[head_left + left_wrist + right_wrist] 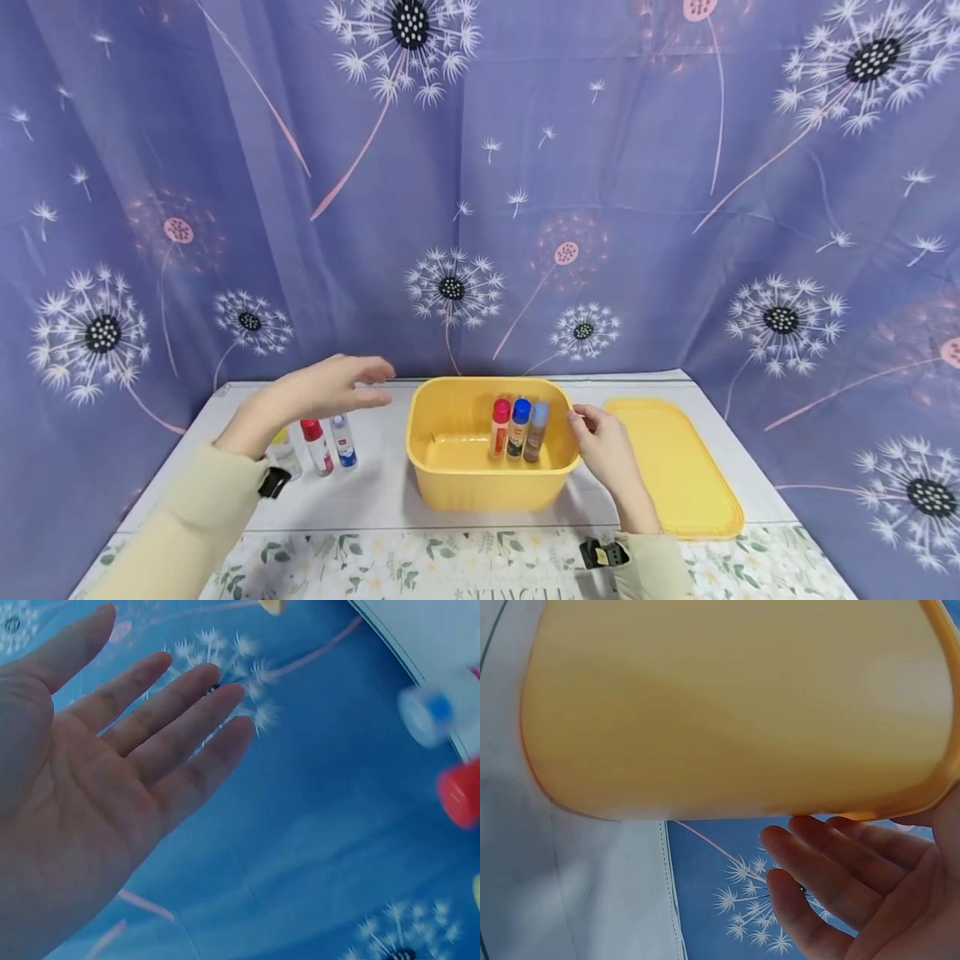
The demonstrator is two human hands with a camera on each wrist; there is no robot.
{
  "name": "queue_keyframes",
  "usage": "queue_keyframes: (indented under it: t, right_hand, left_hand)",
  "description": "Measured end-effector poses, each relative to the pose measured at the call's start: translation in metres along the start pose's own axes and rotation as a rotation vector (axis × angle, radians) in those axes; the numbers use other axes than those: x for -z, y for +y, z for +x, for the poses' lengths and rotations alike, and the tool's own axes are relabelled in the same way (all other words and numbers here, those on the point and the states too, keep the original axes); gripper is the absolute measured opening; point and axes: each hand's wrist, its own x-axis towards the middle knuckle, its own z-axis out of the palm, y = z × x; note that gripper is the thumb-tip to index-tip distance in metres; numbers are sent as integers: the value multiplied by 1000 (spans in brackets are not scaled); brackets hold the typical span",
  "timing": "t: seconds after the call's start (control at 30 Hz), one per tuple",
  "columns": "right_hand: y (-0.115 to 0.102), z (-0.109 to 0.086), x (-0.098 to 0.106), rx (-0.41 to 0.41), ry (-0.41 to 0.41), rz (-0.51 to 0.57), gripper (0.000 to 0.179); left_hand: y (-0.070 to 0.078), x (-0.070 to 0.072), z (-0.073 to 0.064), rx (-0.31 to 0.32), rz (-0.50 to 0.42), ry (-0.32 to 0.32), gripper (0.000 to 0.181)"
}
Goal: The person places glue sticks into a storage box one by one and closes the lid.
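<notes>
A yellow plastic box (pixel 487 492) stands on the table with its top uncovered. Inside, toward its right side, three slim bottles stand in a row: one red-capped (pixel 499 429), one blue-capped (pixel 518 429) and one with a pale blue cap (pixel 536 433). My right hand (pixel 609 450) holds the box's right rim, fingers bent against the outside in the right wrist view. My left hand (pixel 318 387) hovers left of the box, fingers extended, palm bare in the left wrist view. Below it stand a red-capped bottle (pixel 318 450), a clear-capped bottle (pixel 344 442) and a partly hidden yellow-topped one (pixel 284 457).
A flat yellow lid (pixel 675 467) lies on the table to the right of the box. Along the front edge runs a floral cloth (pixel 420 558). A blue-purple dandelion curtain (pixel 510 167) hangs behind the table and at both sides.
</notes>
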Motion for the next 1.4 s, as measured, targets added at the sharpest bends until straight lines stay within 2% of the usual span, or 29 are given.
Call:
queue_keyframes:
  t: [0.27, 0.47, 0.6, 0.8, 1.07, 1.4]
  right_hand:
    - [0, -2, 0, -12, -9, -18, 32]
    - [-3, -1, 1, -9, -5, -32, 31]
    - [-4, 0, 1, 8, 1, -33, 31]
    - [-1, -4, 0, -8, -9, -26, 30]
    - [0, -4, 1, -20, -21, -29, 33]
    - [1, -5, 1, -26, -26, -22, 32]
  left_hand:
    - [-32, -8, -44, 49, -56, 150, 49]
    - [-46, -13, -68, 81, -74, 253, 43]
    - [-56, -14, -81, 99, -38, 327, 40]
    - [-81, -24, -92, 127, -38, 390, 39]
    - [-113, -43, -103, 201, -79, 445, 36]
    - [-133, -59, -106, 220, -142, 455, 33]
